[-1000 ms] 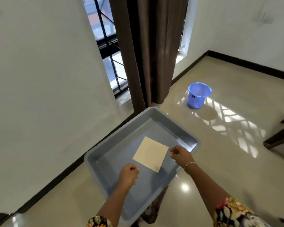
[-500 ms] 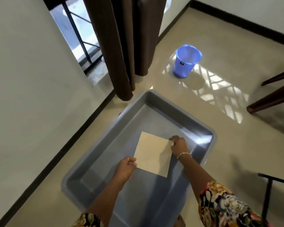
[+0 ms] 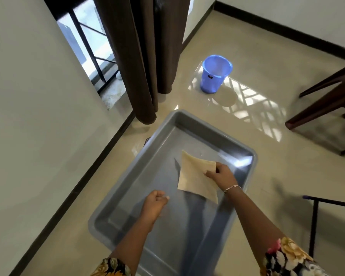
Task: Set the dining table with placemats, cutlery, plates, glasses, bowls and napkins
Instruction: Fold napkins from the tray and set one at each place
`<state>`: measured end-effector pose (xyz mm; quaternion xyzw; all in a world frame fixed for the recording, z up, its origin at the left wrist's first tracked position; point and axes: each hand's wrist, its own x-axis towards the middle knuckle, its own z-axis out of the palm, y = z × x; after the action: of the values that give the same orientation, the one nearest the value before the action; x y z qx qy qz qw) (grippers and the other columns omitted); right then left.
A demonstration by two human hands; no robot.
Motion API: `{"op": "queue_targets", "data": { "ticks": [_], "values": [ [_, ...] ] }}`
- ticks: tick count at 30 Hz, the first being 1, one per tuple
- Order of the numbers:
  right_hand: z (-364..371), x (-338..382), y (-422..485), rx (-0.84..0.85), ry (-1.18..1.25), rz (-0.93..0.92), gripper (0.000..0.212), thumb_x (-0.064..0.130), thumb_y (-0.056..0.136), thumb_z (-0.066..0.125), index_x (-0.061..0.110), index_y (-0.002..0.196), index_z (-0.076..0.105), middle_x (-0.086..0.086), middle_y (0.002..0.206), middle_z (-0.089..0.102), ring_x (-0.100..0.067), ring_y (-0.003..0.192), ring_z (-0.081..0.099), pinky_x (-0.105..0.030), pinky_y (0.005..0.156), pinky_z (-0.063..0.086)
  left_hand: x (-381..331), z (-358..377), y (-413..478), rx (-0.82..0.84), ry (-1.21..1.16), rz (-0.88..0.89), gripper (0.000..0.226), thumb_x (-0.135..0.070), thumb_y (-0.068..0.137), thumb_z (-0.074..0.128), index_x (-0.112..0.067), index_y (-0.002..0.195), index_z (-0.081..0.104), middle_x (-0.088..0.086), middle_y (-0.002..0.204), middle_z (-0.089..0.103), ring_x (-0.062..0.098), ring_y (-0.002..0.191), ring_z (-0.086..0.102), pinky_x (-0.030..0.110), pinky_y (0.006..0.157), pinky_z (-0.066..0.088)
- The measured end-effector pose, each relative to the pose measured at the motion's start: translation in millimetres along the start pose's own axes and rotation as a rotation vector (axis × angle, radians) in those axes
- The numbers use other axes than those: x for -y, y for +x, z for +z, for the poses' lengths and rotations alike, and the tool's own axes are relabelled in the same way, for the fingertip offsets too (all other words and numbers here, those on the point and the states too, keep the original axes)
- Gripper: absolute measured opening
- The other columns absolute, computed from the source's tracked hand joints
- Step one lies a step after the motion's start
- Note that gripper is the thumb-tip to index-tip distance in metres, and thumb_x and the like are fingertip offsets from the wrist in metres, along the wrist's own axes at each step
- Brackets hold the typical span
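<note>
**A:** How far along do we reckon the table-setting is?

**B:** We can't see a dining table at all. No placemats, cutlery, plates, glasses or bowls show either. We judge this a fetching step, with the laying out itself left to do, as far as this view tells.

**A:** And the task's thing?

**B:** A beige napkin (image 3: 195,180), just right of centre in the frame, inside the grey tray (image 3: 145,176). Nothing else lies in the tray that we can see.

**A:** The hands?

**B:** They are apart. The right hand (image 3: 220,175) pinches the napkin at its right corner, and the sheet bends upward there. Its far tip and lower edge lie close to the tray bottom, though we can't tell whether they touch. The left hand (image 3: 154,204), lower and to the left, is curled in a loose fist over the tray. We see nothing in it.

**A:** Materials?

**B:** The napkin is square, thin and limp, matte, either paper or cloth. We can't say which. The tray looks like smooth moulded plastic, rectangular with rounded corners and a raised rim, glinting at its right corner. It stands above a glossy tiled floor (image 3: 267,176).

**A:** Around it?

**B:** A round blue bucket (image 3: 215,74) at upper right of centre, a heavy brown curtain (image 3: 141,56) at top centre, and dark wooden furniture legs (image 3: 327,100) at the right edge.
</note>
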<state>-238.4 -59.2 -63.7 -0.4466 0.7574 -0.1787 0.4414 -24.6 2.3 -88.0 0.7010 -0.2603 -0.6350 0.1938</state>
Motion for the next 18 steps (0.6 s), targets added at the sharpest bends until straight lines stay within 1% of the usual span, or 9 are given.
{"op": "queue_targets", "data": {
  "ticks": [4,6,8,9,10,12,13,16,18],
  "values": [
    [-40.9,25.6,-52.3,-0.019,0.243,-0.097,0.017,-0.001,0.083,0.061,0.007,0.097,0.063,-0.009,0.089,0.065,-0.022,0.083,0.060,-0.034,0.074,0.050,-13.5,12.3,-25.3,0.024,-0.093,0.059,0.009,-0.012,0.092,0.057,-0.017,0.087,0.051,0.003,0.083,0.054,0.010,0.070,0.051,0.026,0.060,0.044],
    [-64.3,33.9,-83.6,-0.029,0.412,-0.114,0.016,-0.002,0.085,0.058,0.009,0.096,0.062,-0.005,0.085,0.065,-0.017,0.077,0.060,-0.022,0.066,0.051,-21.9,28.0,-42.3,0.075,-0.169,0.081,0.010,-0.017,0.092,0.058,-0.017,0.083,0.052,0.006,0.090,0.055,0.012,0.074,0.054,0.028,0.061,0.046],
    [-88.4,35.2,-117.0,-0.073,0.576,-0.115,0.015,0.000,0.086,0.057,0.008,0.097,0.063,-0.003,0.084,0.065,-0.017,0.077,0.060,-0.023,0.064,0.050,-30.1,47.8,-64.2,0.170,-0.286,0.091,0.011,-0.024,0.090,0.059,-0.015,0.087,0.053,0.010,0.096,0.056,0.016,0.081,0.056,0.031,0.068,0.048],
    [-100.3,32.4,-134.5,-0.095,0.660,-0.120,0.014,0.001,0.086,0.056,0.009,0.095,0.063,-0.004,0.085,0.066,-0.018,0.078,0.061,-0.026,0.065,0.050,-33.5,58.4,-77.7,0.232,-0.344,0.091,0.022,-0.032,0.086,0.064,-0.013,0.092,0.054,0.012,0.101,0.057,0.019,0.087,0.057,0.034,0.072,0.049],
    [-112.6,27.9,-152.7,-0.119,0.737,-0.129,0.013,0.002,0.086,0.056,0.010,0.093,0.064,-0.005,0.085,0.066,-0.019,0.078,0.061,-0.028,0.066,0.051,-36.0,70.3,-91.4,0.308,-0.401,0.093,0.043,-0.044,0.076,0.072,-0.011,0.098,0.055,0.014,0.106,0.058,0.021,0.094,0.058,0.036,0.075,0.051],
    [-137.1,13.4,-190.2,-0.173,0.857,-0.136,0.012,0.003,0.087,0.056,0.011,0.090,0.064,-0.005,0.082,0.067,-0.017,0.074,0.062,-0.025,0.059,0.053,-38.3,96.0,-123.9,0.489,-0.479,0.076,0.073,-0.056,0.055,0.080,-0.006,0.104,0.057,0.015,0.106,0.060,0.025,0.098,0.059,0.039,0.074,0.055],
    [-149.2,2.6,-210.8,-0.207,0.910,-0.127,0.011,0.004,0.087,0.055,0.011,0.088,0.063,-0.004,0.079,0.067,-0.016,0.070,0.063,-0.023,0.055,0.053,-35.6,109.7,-142.0,0.562,-0.508,0.079,0.071,-0.054,0.060,0.080,-0.005,0.106,0.058,0.015,0.105,0.062,0.026,0.097,0.061,0.039,0.073,0.057],
    [-184.3,-36.2,-272.5,-0.318,1.040,-0.106,0.009,0.004,0.088,0.055,0.010,0.089,0.062,-0.003,0.074,0.068,-0.014,0.061,0.064,-0.021,0.049,0.052,-23.2,150.8,-201.2,0.655,-0.548,0.103,0.023,-0.024,0.088,0.055,-0.007,0.100,0.061,0.011,0.086,0.071,0.022,0.076,0.070,0.034,0.062,0.059],
    [-204.6,-68.0,-312.8,-0.386,1.074,-0.096,0.008,0.004,0.087,0.057,0.008,0.091,0.062,-0.004,0.071,0.070,-0.014,0.058,0.066,-0.023,0.050,0.053,-13.6,177.9,-236.1,0.661,-0.505,0.147,0.011,-0.007,0.092,0.050,-0.006,0.096,0.061,0.008,0.076,0.072,0.018,0.067,0.070,0.031,0.057,0.058]
  ]
}}
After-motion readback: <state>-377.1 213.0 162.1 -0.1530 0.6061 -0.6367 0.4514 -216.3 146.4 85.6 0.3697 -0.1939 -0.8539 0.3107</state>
